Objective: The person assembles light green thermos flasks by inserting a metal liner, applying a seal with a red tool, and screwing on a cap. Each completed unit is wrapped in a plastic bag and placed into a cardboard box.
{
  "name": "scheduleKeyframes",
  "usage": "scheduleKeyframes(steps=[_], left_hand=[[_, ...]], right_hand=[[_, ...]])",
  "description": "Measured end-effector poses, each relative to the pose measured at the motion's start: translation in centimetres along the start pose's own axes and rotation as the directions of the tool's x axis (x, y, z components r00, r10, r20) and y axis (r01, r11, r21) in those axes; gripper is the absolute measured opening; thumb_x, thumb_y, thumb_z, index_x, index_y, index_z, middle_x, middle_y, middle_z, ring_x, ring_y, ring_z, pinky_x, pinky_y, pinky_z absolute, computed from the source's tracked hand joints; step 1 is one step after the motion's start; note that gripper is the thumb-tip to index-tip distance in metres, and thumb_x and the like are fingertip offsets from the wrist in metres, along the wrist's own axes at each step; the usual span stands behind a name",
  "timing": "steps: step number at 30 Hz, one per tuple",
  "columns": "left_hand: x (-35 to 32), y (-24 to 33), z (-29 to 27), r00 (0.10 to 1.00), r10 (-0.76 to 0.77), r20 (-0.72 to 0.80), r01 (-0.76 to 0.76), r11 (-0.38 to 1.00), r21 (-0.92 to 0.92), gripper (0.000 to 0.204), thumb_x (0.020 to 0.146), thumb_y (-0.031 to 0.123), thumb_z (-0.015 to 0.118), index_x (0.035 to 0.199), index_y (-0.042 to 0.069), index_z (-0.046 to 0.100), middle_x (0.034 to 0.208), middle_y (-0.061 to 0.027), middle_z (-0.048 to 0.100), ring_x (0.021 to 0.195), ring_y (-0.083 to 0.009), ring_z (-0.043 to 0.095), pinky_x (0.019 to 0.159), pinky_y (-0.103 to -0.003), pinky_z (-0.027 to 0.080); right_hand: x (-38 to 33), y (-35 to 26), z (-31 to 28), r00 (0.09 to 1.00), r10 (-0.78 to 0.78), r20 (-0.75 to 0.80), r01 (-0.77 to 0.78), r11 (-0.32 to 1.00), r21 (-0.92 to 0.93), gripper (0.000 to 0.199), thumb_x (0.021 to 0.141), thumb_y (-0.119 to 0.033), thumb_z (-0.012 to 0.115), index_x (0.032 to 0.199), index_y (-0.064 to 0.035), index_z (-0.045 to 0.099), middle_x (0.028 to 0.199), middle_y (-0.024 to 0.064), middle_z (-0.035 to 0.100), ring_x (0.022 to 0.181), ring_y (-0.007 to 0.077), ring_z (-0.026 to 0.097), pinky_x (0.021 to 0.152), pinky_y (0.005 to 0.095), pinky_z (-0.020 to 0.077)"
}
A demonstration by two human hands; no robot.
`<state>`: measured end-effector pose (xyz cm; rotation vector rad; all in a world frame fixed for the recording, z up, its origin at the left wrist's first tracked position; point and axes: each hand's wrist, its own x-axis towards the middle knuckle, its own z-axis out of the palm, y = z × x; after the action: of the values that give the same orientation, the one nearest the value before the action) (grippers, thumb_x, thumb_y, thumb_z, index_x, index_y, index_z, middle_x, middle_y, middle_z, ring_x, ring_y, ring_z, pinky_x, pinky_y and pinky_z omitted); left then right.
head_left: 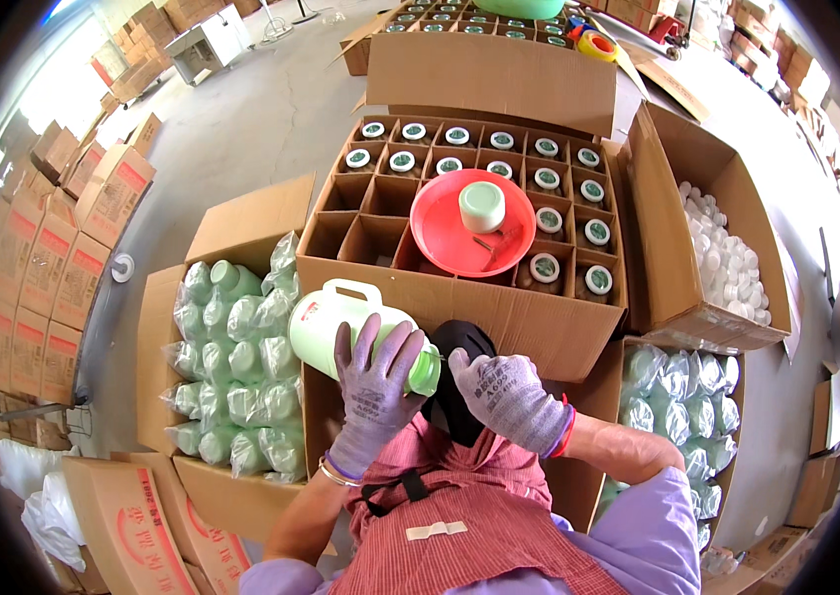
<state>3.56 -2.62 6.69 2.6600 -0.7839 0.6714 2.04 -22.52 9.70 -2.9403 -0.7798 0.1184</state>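
Note:
A pale green thermos jug [326,335] lies on its side in front of me, its looped handle up and its light green neck toward the right. Across its body, near the neck, spreads my left hand [377,397] in a grey-purple knit glove, holding it. Beside the neck, my gloved right hand [511,400] is closed in a pinch; anything in its fingers is too hidden to name. A red bowl [427,238] rests on the divided carton ahead, with a pale green cup-shaped lid [481,207] and small brownish pieces inside.
The divided carton [459,297] holds several white-capped jars or bottles in its cells. Plastic-wrapped green jugs fill an open carton [167,372] at left and another at right. A box of clear plastic caps [727,263] stands far right. Yellow tape [597,46] lies at the back.

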Motion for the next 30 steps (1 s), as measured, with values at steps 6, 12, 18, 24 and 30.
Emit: scheduleKeyframes(steps=[6,12,18,24,30], left_hand=[[-2.4,0.7,1.6,0.999,0.040,-0.033,-0.035,0.989,0.142,0.050,0.071,0.033,0.075,0.116,0.014,0.065,0.124,-0.0016,0.059,0.127,-0.0334,0.045,0.110,-0.064,0.026],[-4.6,0.4,2.3,0.992,-0.009,-0.128,0.027,0.990,0.139,0.049,0.079,0.038,0.072,0.120,0.013,0.062,0.125,-0.0028,0.057,0.127,-0.0331,0.045,0.112,-0.064,0.026],[-6.5,-1.1,2.5,0.978,-0.103,-0.180,0.119,0.990,0.079,0.059,0.089,0.055,0.056,0.127,0.010,0.058,0.131,-0.0088,0.053,0.130,-0.0362,0.042,0.113,-0.062,0.025],[-7.3,-1.8,4.0,0.934,-0.177,-0.309,0.210,0.975,0.077,0.046,0.101,0.047,0.041,0.129,0.013,0.053,0.133,-0.0080,0.053,0.132,-0.0354,0.042,0.113,-0.061,0.026],[-7.3,-0.6,4.4,0.882,-0.289,-0.372,0.319,0.948,0.019,0.036,0.103,0.037,0.042,0.129,0.014,0.051,0.134,-0.0077,0.050,0.132,-0.0356,0.041,0.112,-0.060,0.030]], right_hand=[[-0.6,1.3,5.3,0.997,-0.055,0.046,0.033,0.921,0.387,0.021,0.095,-0.018,0.050,0.096,0.0012,0.057,0.066,0.0189,0.066,0.059,0.0323,0.069,0.048,0.0440,0.0523],[0.4,0.3,4.5,0.747,-0.260,0.612,-0.538,0.303,0.786,0.034,0.101,-0.026,0.045,0.104,0.0035,0.062,0.066,0.0103,0.065,0.052,0.0184,0.064,0.046,0.0300,0.0524],[-0.1,-2.3,5.3,0.813,-0.535,0.231,-0.482,-0.396,0.782,0.037,0.106,-0.025,0.038,0.123,0.0008,0.059,0.059,-0.0028,0.045,0.045,0.0078,0.045,0.043,0.0232,0.0406],[0.7,-8.4,9.5,0.764,-0.566,-0.309,-0.641,-0.718,-0.269,0.039,0.109,-0.028,0.030,0.135,-0.0055,0.049,0.063,-0.0058,0.036,0.047,0.0028,0.033,0.046,0.0197,0.0341],[1.5,-12.3,7.0,0.890,-0.239,-0.387,-0.418,-0.765,-0.489,0.037,0.109,-0.034,0.032,0.119,-0.0078,0.055,0.060,-0.0036,0.041,0.047,0.0089,0.038,0.048,0.0238,0.0372]])
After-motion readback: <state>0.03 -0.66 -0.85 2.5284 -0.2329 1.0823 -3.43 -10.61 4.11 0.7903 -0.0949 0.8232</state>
